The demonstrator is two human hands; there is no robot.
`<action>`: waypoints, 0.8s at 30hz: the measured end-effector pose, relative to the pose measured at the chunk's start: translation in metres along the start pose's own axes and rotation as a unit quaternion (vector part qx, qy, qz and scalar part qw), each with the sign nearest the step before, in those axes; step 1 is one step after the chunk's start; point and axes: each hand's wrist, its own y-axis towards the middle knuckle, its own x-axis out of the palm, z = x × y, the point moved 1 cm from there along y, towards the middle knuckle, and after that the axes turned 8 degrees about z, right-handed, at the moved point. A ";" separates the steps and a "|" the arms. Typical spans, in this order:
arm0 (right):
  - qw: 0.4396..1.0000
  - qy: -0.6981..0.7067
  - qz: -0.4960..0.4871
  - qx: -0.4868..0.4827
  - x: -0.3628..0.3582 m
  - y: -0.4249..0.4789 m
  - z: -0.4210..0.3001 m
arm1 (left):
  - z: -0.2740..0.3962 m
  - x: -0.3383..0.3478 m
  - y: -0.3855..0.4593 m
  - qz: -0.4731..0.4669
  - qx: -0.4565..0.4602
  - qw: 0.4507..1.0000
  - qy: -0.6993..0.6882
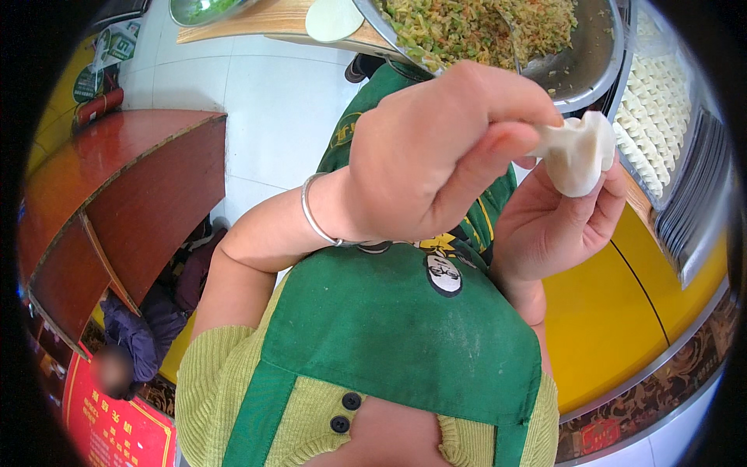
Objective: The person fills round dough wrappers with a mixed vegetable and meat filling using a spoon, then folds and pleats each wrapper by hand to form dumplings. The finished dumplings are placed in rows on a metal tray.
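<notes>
A white dough dumpling (578,154) is held between my two hands. My left hand (437,152), with a silver bangle on its wrist, pinches the dumpling's left edge between thumb and forefinger. Below and to the right, my right hand (563,227) supports it with curled fingers and thumb. Beyond my hands stands a large metal bowl (613,64) of chopped vegetable filling (467,29), with a metal utensil partly sunk in it. A flat round dough wrapper (334,20) lies on the wooden board left of the bowl.
At the right, a tray holds rows of shaped dumplings (656,117), beside stacked metal trays (700,198). A bowl of chopped greens (204,10) is at the upper left. A reddish wooden counter (157,198) stands left, with another person (134,338) near it.
</notes>
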 end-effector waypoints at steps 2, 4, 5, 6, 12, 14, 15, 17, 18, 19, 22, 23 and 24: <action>1.000 0.004 0.010 0.003 0.000 0.001 0.001 | 0.001 0.001 -0.001 0.012 -0.004 1.000 -0.018; 1.000 -0.007 0.021 -0.001 0.000 0.000 0.002 | 0.001 0.002 -0.001 0.019 0.002 1.000 0.005; 1.000 -0.009 0.024 -0.003 0.000 -0.001 0.003 | 0.001 0.002 0.000 0.018 0.008 1.000 0.015; 1.000 -0.004 0.024 -0.004 0.000 -0.001 0.003 | 0.001 0.000 0.002 0.008 0.017 1.000 0.023; 0.996 -0.077 0.022 -0.027 -0.007 -0.003 0.003 | -0.001 -0.001 0.000 -0.002 -0.004 1.000 -0.014; 0.991 -0.118 0.013 -0.060 -0.010 -0.002 0.003 | -0.005 -0.001 -0.003 -0.015 0.001 0.999 -0.028; 0.987 -0.135 0.004 -0.081 -0.010 -0.002 0.004 | -0.010 -0.005 -0.004 -0.033 0.039 0.999 -0.018; 0.982 -0.161 -0.010 -0.098 -0.010 -0.002 0.002 | -0.013 -0.006 0.002 -0.036 0.141 0.989 -0.006; 0.981 -0.169 -0.009 -0.096 -0.010 -0.003 0.000 | -0.015 -0.006 0.005 -0.039 0.192 0.981 -0.002; 0.984 -0.157 0.001 -0.079 -0.007 -0.003 -0.001 | -0.015 -0.008 0.005 -0.055 0.210 0.976 0.009; 0.996 -0.084 -0.007 -0.017 -0.003 0.000 -0.005 | -0.009 -0.006 0.000 -0.029 0.250 0.968 0.020; 0.997 -0.072 -0.039 -0.006 -0.005 0.002 -0.006 | -0.008 -0.005 -0.001 -0.006 0.272 0.962 0.018; 0.995 -0.062 -0.074 0.008 -0.006 0.006 -0.008 | -0.011 -0.002 0.002 0.022 0.316 0.949 0.008</action>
